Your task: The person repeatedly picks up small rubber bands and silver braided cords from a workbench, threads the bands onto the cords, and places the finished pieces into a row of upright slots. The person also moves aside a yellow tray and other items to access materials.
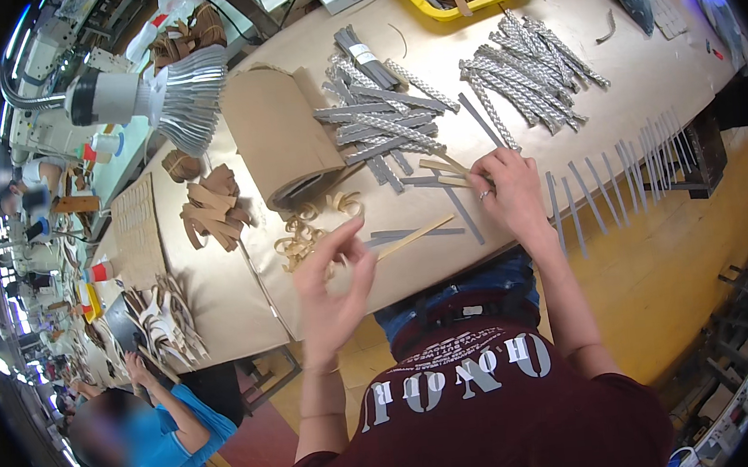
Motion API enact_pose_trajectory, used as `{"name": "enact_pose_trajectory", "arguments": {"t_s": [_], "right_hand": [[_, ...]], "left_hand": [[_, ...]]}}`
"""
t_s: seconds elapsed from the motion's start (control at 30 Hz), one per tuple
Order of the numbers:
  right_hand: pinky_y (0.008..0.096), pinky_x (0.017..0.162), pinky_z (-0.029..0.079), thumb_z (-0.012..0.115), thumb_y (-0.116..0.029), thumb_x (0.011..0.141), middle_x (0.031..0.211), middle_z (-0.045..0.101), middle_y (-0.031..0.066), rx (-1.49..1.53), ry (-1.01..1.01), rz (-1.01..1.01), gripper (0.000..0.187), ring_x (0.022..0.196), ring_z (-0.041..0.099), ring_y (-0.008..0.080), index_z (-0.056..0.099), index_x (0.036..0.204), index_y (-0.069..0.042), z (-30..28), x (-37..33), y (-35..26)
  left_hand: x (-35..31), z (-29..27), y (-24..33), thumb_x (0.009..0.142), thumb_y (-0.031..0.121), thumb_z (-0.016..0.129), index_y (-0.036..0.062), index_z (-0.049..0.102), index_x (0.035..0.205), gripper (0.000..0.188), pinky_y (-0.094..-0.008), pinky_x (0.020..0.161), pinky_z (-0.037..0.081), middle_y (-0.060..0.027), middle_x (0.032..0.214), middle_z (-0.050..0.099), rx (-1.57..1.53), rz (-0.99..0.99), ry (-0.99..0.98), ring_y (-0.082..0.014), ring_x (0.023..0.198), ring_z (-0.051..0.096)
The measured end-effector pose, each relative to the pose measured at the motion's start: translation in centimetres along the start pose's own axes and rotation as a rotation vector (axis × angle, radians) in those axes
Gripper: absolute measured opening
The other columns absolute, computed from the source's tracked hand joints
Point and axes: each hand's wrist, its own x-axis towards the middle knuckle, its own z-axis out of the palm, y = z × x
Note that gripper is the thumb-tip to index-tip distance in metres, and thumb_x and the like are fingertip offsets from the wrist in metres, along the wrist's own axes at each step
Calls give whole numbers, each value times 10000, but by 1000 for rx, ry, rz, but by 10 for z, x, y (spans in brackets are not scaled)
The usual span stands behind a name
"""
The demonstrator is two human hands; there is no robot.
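Observation:
My left hand (333, 277) is raised over the near edge of the table, thumb and forefinger apart, with nothing visible between them. Beside its thumb lies a narrow tan strip (419, 235), across some grey strips (392, 235). Curled tan peelings (296, 240) are heaped just beyond this hand. My right hand (508, 193), with a ring on one finger, has its fingertips closed on the ends of a few tan and grey strips (445, 180). Its fingers partly hide these ends. A straight grey strip (464, 215) lies beside them.
Braided silver-grey straps (529, 73) and mixed grey strips (387, 130) lie beyond my hands. A brown roll (281, 135) stands left, below a lamp (189, 103). Grey strips (606, 191) hang along the right table edge. A yellow tray (452, 11) sits far back. A co-worker (169, 429) works left.

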Motion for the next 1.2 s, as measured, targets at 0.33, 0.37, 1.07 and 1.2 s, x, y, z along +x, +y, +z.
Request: {"name": "enact_pose_trajectory", "arguments": {"t_s": [0.33,0.37,1.07,1.2], "right_hand": [[403,850,394,717,-170,856,967,618,31,-35,228,-166,169,983,578,219,643,986,-91,-8,15,0],[403,852,395,720,-176,854,967,615,31,-44,175,-217,174,982,577,219,646,984,-88,-8,14,-1],[384,826,404,746,-218,819,977,581,63,-29,-103,-250,222,985,558,241,680,1002,-112,-11,2,-10],[383,823,400,734,-202,827,967,577,64,-41,-17,-240,160,982,553,241,665,938,-109,6,0,-13]], "left_hand": [[-4,57,-60,845,80,709,78,695,1097,253,-380,886,415,-89,1027,661,584,242,-25,-268,967,611],[1,58,-60,847,84,708,78,695,1094,247,-378,885,415,-87,1027,662,569,279,-15,-266,965,612],[-2,68,-68,858,99,697,90,687,1091,234,-393,929,395,-64,1030,662,552,251,-35,-249,987,622],[-4,66,-72,850,99,701,92,686,1093,243,-390,935,393,-58,1036,660,554,257,-34,-248,993,619]]}}
